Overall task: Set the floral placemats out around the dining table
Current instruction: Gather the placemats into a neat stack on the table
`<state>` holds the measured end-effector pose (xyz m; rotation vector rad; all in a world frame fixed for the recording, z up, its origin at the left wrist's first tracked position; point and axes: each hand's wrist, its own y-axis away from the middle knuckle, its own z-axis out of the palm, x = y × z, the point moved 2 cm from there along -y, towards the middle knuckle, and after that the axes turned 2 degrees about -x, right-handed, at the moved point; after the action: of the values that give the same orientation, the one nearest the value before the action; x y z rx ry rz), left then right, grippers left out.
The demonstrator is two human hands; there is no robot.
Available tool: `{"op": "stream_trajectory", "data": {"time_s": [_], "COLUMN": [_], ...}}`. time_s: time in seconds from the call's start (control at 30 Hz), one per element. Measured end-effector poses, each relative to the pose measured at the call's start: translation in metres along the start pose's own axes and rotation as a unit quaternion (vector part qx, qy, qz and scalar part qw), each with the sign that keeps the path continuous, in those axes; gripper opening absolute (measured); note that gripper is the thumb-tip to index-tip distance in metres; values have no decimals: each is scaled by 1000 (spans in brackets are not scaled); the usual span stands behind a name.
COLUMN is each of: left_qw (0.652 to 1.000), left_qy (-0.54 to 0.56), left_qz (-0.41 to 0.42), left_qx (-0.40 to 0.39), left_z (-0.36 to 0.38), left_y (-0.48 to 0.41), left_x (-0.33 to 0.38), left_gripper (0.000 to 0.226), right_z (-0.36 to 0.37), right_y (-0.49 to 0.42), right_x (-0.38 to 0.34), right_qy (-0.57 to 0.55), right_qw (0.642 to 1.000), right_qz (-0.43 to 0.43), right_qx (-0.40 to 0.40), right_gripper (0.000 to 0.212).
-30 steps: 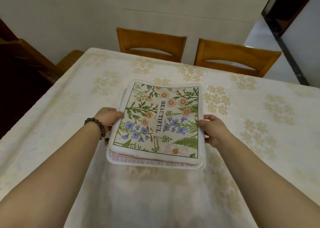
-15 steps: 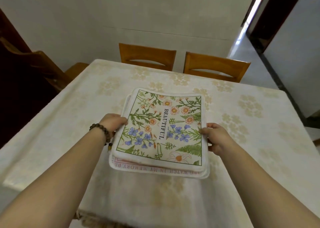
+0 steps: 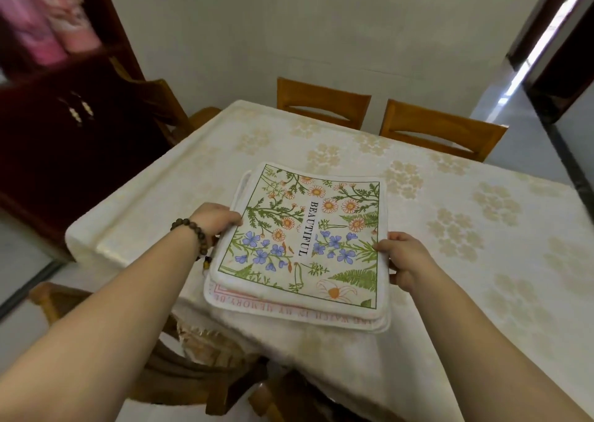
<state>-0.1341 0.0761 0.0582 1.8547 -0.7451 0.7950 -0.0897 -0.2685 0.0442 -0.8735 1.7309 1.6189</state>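
Nothing is laid yet. The whole stack of white cloth placemats with green-and-blue flower prints is over the cream flower-patterned counter's 6 o'clock edge. The left hand has its fingers clamped on the stack's 9 o'clock side, the right hand on its 3 o'clock side. Every seat awaits one.

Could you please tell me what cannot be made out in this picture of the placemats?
- Head view: number and prints of the lower placemats, covered by the top placemat; only edges show.
- Head view: fingers of the left hand and right hand beneath the placemats, hidden by them.
- Head view: pink items at upper left, blurred.
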Motion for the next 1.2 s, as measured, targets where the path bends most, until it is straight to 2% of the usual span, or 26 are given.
{"op": "stream_trajectory", "data": {"time_s": [0.23, 0.43, 0.87, 1.0, 1.2], "left_qw": [1000, 1000, 997, 995, 991], "left_qy": [3, 1, -56, -53, -41], "left_qz": [-17, -10, -7, -17, -39], "left_qx": [6, 0, -49, -79, -125], "left_z": [-32, -77, -240, -246, -218], "left_y": [28, 6, -143, -175, -211], "left_x": [-32, -44, -64, -64, -74], "left_gripper": [24, 27, 24, 16, 14], "right_z": [27, 75, 289, 307, 294], "right_y": [24, 29, 2, -5, -32], "right_x": [23, 25, 41, 45, 53], "right_qy": [-3, -3, -60, -79, -46], "right_qw": [1000, 1000, 994, 990, 988], "right_qz": [10, 2, 22, 24, 35], "right_qx": [-19, -11, 85, 113, 146], "right_gripper": [18, 19, 19, 20, 18]}}
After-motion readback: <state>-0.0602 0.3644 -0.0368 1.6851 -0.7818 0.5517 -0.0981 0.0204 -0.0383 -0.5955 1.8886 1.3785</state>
